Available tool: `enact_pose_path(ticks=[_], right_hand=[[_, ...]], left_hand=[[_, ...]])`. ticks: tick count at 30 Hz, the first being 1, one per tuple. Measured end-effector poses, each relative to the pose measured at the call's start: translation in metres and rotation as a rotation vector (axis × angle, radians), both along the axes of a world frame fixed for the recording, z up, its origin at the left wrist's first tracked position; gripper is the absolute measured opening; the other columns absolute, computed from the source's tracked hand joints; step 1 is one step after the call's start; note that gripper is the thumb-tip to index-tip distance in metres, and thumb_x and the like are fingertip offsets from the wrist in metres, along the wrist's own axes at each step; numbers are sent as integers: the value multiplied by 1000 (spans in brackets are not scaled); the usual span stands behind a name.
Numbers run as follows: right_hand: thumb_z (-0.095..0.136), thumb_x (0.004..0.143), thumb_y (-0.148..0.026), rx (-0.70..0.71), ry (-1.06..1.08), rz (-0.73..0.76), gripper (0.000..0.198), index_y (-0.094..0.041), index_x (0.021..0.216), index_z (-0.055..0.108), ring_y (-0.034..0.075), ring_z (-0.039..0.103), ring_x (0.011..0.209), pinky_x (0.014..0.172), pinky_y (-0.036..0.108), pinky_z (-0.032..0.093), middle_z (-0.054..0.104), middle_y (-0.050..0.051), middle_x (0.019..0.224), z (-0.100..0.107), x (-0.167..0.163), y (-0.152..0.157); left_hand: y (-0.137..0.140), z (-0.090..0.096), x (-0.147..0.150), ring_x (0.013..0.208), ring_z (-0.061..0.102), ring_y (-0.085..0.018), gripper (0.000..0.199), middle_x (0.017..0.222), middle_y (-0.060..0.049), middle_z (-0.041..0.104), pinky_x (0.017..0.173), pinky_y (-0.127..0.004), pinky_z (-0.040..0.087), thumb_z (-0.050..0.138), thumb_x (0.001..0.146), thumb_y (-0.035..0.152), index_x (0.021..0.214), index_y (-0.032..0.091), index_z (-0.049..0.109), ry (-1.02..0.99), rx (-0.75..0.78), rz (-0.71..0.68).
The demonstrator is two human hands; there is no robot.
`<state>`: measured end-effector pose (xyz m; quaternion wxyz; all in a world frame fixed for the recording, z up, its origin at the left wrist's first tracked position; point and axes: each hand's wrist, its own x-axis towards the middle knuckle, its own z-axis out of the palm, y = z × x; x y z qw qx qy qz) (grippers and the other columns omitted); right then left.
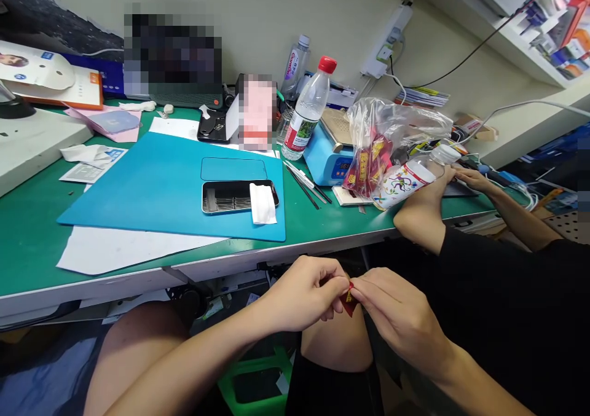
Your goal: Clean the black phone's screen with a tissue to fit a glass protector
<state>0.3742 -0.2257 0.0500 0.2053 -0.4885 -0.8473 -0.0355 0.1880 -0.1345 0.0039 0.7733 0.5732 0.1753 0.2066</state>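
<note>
Both of my hands meet over my lap, in front of the table edge, pinching a small red packet (350,304) with yellow print. My left hand (310,293) grips its left side between thumb and fingers. On the other side, the thumb and fingertips of my right hand (402,308) close on its upper edge. Whether the packet is torn cannot be made out. Beyond the hands, a phone (225,197) lies on a blue mat (152,182), with a folded white tissue (263,204) across its right end. A thin dark-edged screen glass (234,169) rests just behind it.
Right of the mat stand tweezers (308,181), a red-capped bottle (308,112), a blue scale (322,158), a clear bag of red packets (369,158) and a tilted white patterned bottle (405,182). A co-worker's arms (426,207) rest at the right. Below is a green stool (258,373).
</note>
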Motion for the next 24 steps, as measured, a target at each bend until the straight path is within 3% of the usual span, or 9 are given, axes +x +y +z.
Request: enact_pose_path(ticks=[3, 7, 9, 11, 13, 16, 19, 24], right_hand=[[59, 98, -1, 67, -19, 38, 18, -16, 96, 68, 18, 62, 73, 66, 32, 51, 71, 6, 78, 2, 2, 4], [65, 91, 2, 326, -41, 112, 18, -12, 102, 72, 21, 66, 72, 66, 36, 57, 74, 9, 77, 0, 4, 13], [66, 92, 1, 435, 12, 86, 19, -12, 104, 73, 21, 69, 73, 67, 36, 61, 76, 9, 78, -5, 1, 17], [62, 96, -3, 458, 130, 24, 21, -15, 107, 75, 20, 73, 76, 69, 35, 64, 78, 7, 82, -11, -5, 18], [58, 102, -11, 387, 259, -25, 21, -19, 113, 75, 20, 78, 81, 73, 33, 66, 81, 7, 88, -16, -12, 14], [62, 105, -29, 168, 359, -102, 25, -22, 128, 71, 20, 81, 88, 77, 28, 67, 84, 7, 105, -17, -19, 6], [68, 102, -30, -46, 386, -147, 28, -26, 129, 69, 15, 82, 86, 77, 19, 65, 84, 4, 108, -5, -24, 1], [58, 108, -35, -256, 354, 52, 17, -26, 115, 70, 13, 78, 81, 76, 18, 62, 82, 1, 95, 23, -34, 3]], left_hand=[[-2, -1, 2, 52, 57, -10, 28, 66, 0, 65, 52, -21, 47, 62, 98, 38, 79, 18, 61, -47, -63, 25], [-7, -6, 13, 47, 54, -10, 41, 63, 1, 60, 50, -22, 45, 57, 100, 55, 79, 20, 54, -123, -130, 141], [-11, -9, 18, 48, 54, -11, 41, 62, 3, 58, 50, -22, 45, 52, 103, 57, 82, 22, 51, -158, -132, 232], [-16, -9, 18, 53, 56, -12, 38, 63, 3, 58, 53, -23, 45, 48, 108, 53, 85, 22, 51, -194, -97, 317], [-20, -7, 14, 60, 58, -13, 36, 68, 2, 60, 58, -24, 45, 44, 112, 46, 87, 22, 52, -231, -27, 409], [-21, -3, 4, 66, 54, -13, 32, 75, 1, 59, 64, -26, 43, 44, 114, 39, 89, 22, 55, -286, 131, 563], [-18, -1, -3, 65, 54, -14, 29, 76, -1, 61, 63, -28, 43, 48, 112, 39, 91, 22, 59, -366, 305, 629], [-23, 3, -16, 53, 58, -16, 48, 60, -2, 63, 55, -32, 44, 46, 106, 62, 79, 26, 62, -427, 424, 588]])
